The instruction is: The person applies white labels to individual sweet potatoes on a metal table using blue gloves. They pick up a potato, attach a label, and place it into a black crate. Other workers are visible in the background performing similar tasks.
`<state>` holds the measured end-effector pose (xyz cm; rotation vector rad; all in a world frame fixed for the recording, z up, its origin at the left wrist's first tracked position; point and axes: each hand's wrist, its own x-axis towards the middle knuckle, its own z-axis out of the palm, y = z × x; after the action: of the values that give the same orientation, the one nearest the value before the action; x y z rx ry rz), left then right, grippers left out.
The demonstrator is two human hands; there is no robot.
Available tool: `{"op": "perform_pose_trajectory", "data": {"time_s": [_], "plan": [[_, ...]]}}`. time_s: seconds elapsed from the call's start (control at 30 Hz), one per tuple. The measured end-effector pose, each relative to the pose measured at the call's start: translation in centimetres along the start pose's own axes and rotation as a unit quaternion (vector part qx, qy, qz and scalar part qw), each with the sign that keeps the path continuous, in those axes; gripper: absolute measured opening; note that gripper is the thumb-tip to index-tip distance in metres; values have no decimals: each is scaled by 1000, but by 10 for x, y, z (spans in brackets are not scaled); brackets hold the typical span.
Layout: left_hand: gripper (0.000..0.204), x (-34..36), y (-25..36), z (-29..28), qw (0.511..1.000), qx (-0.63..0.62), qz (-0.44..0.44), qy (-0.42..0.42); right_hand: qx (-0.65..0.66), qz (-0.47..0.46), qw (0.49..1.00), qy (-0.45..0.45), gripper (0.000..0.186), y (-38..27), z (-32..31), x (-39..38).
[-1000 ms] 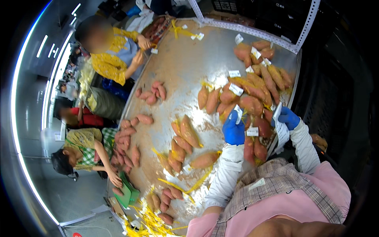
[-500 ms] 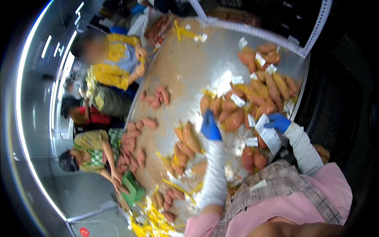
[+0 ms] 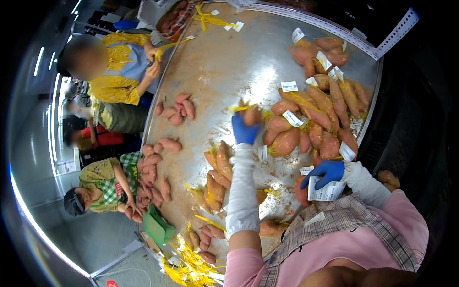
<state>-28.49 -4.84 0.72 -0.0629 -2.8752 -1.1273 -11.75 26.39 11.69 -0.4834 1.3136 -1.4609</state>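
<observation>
While the left hand (image 3: 245, 129), gloved in blue, closes around a netted bundle (image 3: 251, 116) of sweet potatoes near the middle of the table (image 3: 215, 57), blur hides whether that bundle is lifted or resting. The right hand (image 3: 328, 172), also gloved, holds a white label sheet (image 3: 328, 190), fingers bent over its upper edge, close to the plaid apron (image 3: 330, 225).

Just right of the bundle, netted sweet potatoes (image 3: 311, 107) lie heaped, several bearing white tags; more netted ones (image 3: 215, 189) lie nearer the wearer. The tabletop is bare metal, shiny at the centre, smeared with brown soil toward the left, bounded at the far side by a perforated white frame (image 3: 311, 25).

Along the left edge lie loose sweet potatoes (image 3: 149, 170), a green basket (image 3: 158, 227) and a tangle of yellow nets (image 3: 189, 263). There, 2 co-workers stand: 1 in yellow sleeves (image 3: 107, 88) handling a yellow strip, 1 in a green checked apron (image 3: 111, 185) reaching toward the potatoes. Beyond, a bulky grey-green sack (image 3: 125, 118) stands under strip lights (image 3: 38, 61).
</observation>
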Motion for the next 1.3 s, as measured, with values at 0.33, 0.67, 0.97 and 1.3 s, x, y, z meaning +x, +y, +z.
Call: {"op": "perform_pose_trajectory", "data": {"time_s": [0.33, 0.67, 0.97, 1.3], "plan": [[46, -124, -61, -30, 691, -652, -287, 119, 18, 23, 975, -222, 40, 18, -47, 6], [57, -136, 31, 49, 524, -820, -220, 72, -87, 0, 991, 104, 48, 35, -50, 6], [61, -112, 48, 70, 518, -817, -229, 111, -26, 31, 987, 153, 42, 17, -96, -9], [61, -279, 1, 16, 358, -878, -290, 133, -63, 28, 991, 111, 31, -11, 4, -4]]}}
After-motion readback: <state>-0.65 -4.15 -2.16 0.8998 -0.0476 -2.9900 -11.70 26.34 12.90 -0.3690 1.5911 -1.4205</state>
